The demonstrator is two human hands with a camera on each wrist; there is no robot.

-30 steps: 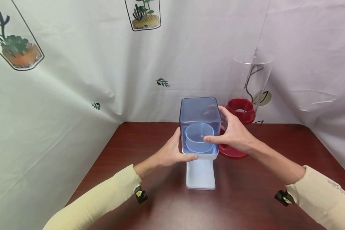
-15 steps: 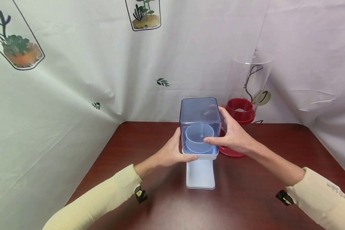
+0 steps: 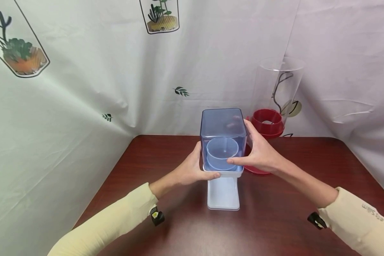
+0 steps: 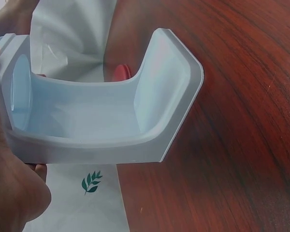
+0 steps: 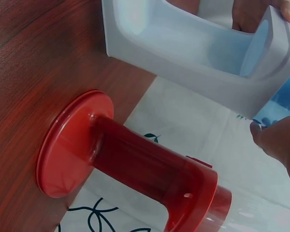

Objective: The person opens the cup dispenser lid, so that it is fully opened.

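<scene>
Table (image 3: pixel 275 220), one, dark red-brown wood grain: it is bearing everything below.
Sleeves, two, cream (image 3: pixel 108 217): they are covering the forearms, with one small black device (image 3: pixel 156 217) showing beneath each cuff.
Hands, two. The left hand (image 3: pixel 189 168) is gripping the collar at the top of the white stand, its thumb lying across the front edge. The right hand (image 3: pixel 261 151) is grasping the blue container, its thumb pressing the front face and its other fingers curving round the right side.
White stand (image 3: pixel 223 193), one: it is standing upright on the table between the hands, its foot pointing toward the person.
Blue container (image 3: pixel 222 122), one, see-through, squarish: it is sitting on the collar, with one round piece (image 3: pixel 216 163) showing inside its lower part.
Red stand (image 5: pixel 140 159), one: it is standing on its round foot behind and to the right, carrying one clear cylinder (image 3: pixel 279 89).
Cloth backdrop (image 3: pixel 211 53), white: it is displaying two plant-in-glass prints and two leaf sprigs to the left.
Compared with a second ago: the right thumb is resting slightly lower on the container; the left hand is keeping its hold.
</scene>
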